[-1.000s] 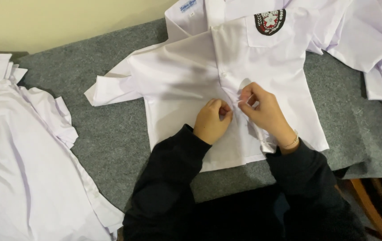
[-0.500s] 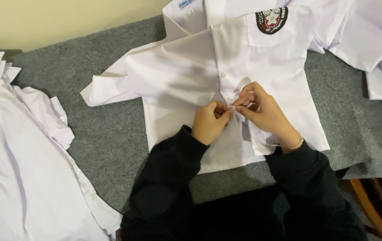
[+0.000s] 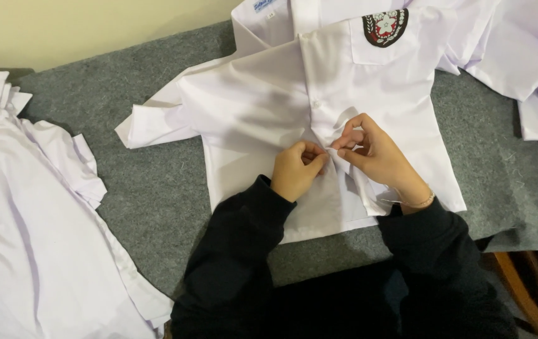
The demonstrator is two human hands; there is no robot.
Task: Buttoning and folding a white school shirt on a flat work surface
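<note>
Both hands pinch the white shirt's button placket

Since a moment ago the left hand [image 3: 297, 168] and right hand [image 3: 369, 154] have drawn together, gripping the white shirt [image 3: 250, 107] — spread mid-table [image 3: 156, 188], toward its far edge — placket still unfastened there.

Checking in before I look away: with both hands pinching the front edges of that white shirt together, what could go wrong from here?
1. The left hand and right hand bunch the placket of the white shirt, so the cloth may crease or the edges may meet unevenly.
2. The shirt's hem lies near the edge of the grey table cover; a tug toward the body could drag it off.
</note>
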